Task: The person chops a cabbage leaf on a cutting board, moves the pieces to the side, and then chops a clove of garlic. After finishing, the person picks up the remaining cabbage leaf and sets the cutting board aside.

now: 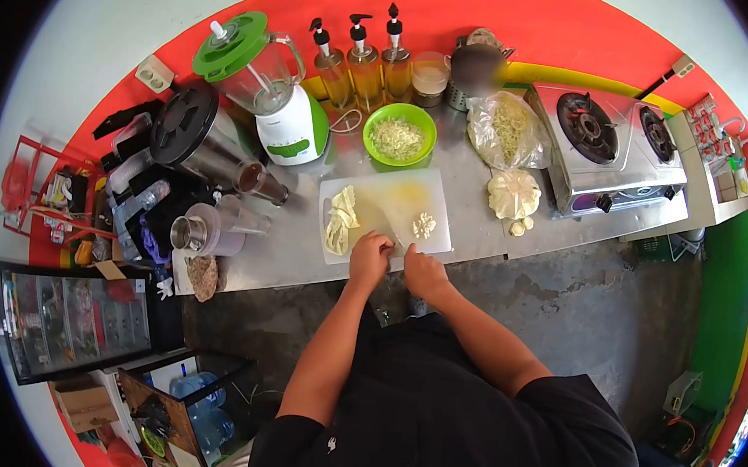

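Note:
A white cutting board [386,185] lies on the steel counter in front of me. My right hand [426,274] is closed at its front edge around a knife; the pale blade [395,224] points away over the board, and the handle is hidden in my grip. Fingers curled together, my left hand [370,258] rests beside the blade; whatever it pinches is too small to make out. Small white chopped pieces [424,227] sit in a heap right of the blade. Pale, crumpled leaf-like scraps [340,220] lie on the board's left side.
Behind the board stands a green bowl [412,156] of pale shreds. A blender [291,124] and pump bottles [363,75] line the back. To the right are a plastic bag [484,128] of shreds, a pale cabbage-like head [514,194] and a gas stove [612,176].

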A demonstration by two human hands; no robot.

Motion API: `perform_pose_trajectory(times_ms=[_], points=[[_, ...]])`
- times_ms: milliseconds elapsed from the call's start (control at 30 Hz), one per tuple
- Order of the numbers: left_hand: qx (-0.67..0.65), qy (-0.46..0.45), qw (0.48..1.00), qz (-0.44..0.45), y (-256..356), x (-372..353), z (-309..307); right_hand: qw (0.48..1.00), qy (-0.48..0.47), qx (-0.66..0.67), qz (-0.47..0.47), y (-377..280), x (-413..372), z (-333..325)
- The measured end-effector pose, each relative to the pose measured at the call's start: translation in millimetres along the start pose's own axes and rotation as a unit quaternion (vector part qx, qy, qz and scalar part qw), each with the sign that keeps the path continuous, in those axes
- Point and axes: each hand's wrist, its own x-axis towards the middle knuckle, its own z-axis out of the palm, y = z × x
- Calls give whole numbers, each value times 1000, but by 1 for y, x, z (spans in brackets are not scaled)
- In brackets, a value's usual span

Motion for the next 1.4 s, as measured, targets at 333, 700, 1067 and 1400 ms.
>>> perform_pose_trajectory(times_ms=[333, 700, 1067, 1400], points=[[53, 44, 996, 61, 2, -7, 4, 1000, -18, -6, -6, 5, 3, 7], [66, 40, 994, 77, 8, -11, 1, 1000, -2, 17, 1, 8, 7, 8], [72, 32, 993, 91, 8, -14, -2, 1000, 9, 13, -6, 11, 1, 4], [61, 48, 991, 107, 4, -16, 1, 999, 27, -30, -7, 9, 5, 11]])
